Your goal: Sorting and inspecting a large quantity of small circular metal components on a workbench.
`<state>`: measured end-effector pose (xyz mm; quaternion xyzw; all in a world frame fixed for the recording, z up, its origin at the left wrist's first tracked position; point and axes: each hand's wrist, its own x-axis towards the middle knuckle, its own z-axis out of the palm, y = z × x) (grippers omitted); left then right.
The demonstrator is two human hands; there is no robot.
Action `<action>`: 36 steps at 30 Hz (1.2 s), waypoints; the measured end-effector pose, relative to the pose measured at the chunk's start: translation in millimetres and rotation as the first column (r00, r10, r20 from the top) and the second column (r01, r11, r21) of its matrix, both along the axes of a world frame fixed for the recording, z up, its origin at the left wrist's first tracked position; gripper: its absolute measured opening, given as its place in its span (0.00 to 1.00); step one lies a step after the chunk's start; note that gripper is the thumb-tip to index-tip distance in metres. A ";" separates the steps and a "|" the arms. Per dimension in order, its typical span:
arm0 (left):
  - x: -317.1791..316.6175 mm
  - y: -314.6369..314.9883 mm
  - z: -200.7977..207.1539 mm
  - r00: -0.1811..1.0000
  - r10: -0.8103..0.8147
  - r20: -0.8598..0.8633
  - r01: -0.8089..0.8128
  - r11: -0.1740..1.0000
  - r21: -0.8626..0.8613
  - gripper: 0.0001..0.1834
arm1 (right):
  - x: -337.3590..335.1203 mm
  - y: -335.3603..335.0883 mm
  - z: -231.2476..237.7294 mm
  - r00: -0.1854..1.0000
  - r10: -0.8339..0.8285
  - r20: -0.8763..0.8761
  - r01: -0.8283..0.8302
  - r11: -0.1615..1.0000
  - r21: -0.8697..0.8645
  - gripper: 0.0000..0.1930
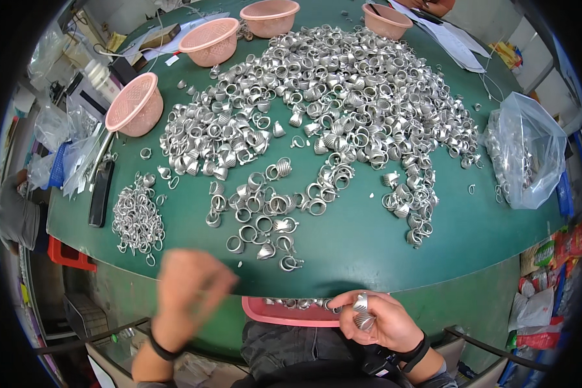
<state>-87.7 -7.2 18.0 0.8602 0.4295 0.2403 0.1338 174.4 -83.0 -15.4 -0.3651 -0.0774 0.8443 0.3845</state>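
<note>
My right hand (389, 323) is closed around a silvery ribbed metal ring (363, 319), above the edge of a pink tray (275, 315) near my lap. What looks like a second ribbed piece shows against the fingers; I cannot tell whether the two are joined. Blurred by motion, my left hand (191, 288) is over the table's near edge, below a small pile of thin metal loops (138, 216); its fingers are too smeared to read. Several loose ribbed rings (265, 223) lie on the green table (343, 258) in front of me. More rings sit in the pink tray.
A large heap of metal rings (368, 84) spreads over the table's far half. Pink baskets (136, 107) stand around it, and a black phone-like slab (101, 194) lies at left. A clear plastic bag (530, 155) holds metal parts at right. Another person's arm (436, 6) rests at the far edge.
</note>
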 end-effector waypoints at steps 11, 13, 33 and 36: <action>81.9 -40.3 -36.5 0.881 0.013 0.472 0.286 0.782 -0.555 0.10 | -10.7 2.1 -14.6 0.930 0.253 -0.268 -0.269 0.963 -0.027 0.18; 80.3 -38.9 -36.5 0.754 0.174 0.634 0.391 0.656 -0.645 0.09 | -11.5 0.2 -14.9 0.896 0.230 -0.381 -0.268 0.962 -0.048 0.17; 91.4 -53.0 -49.5 0.561 0.265 0.784 0.541 0.599 -0.590 0.09 | -25.0 -6.3 -4.8 0.758 -0.445 0.478 -0.296 0.417 0.859 0.28; 86.0 -50.2 -48.7 0.676 0.063 0.734 0.505 0.687 -0.523 0.09 | -13.3 -7.9 -3.0 0.762 -0.455 0.460 -0.214 0.493 0.843 0.27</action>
